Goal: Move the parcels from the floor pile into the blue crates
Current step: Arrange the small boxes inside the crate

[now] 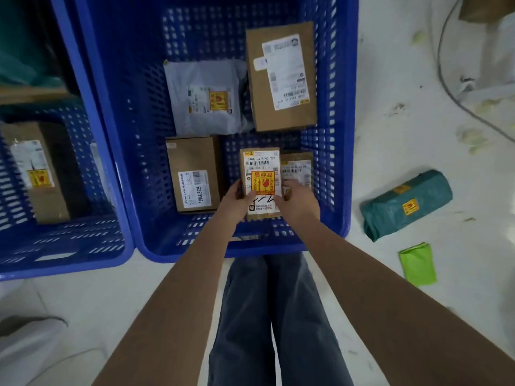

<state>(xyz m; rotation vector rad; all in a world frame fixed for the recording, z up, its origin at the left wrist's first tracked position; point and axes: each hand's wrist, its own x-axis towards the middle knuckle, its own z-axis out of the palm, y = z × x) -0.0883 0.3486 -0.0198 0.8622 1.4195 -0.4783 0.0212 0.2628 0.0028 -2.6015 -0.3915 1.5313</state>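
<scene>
While leaning over the crates: both arms stretched down into the middle one.
Held parcel: small brown box (260, 181) with a white shipping label and a red-and-yellow fragile sticker, up over the near end of the big blue crate (338, 162), label facing the camera.
Left hand: (235, 200) clamped on the box's left edge, thumb on the front near the bottom of the sticker.
Right hand: (299, 203) gripping the right edge, fingers curled round the side, thumb on the front.
Already in the crate: long cardboard box (281, 76) at the far right, grey poly mailer (204, 97) just left of it and touching, another cardboard box (193, 174) near left, and a small labelled box (298, 168) partly hidden behind the held one and the right hand.
Second crate: blue crate (69, 246) hard up against the left side of the first, with a tall brown box (36, 174) standing inside.
On the floor: white floor (404, 151) to the right, with a teal wrapped bundle (407, 204) wearing a fragile sticker, and a green pouch (417, 264) just nearer the camera.
Also around: grey cable (457, 98) looping across the floor top right, dark trouser legs (267, 316) between the arms.
</scene>
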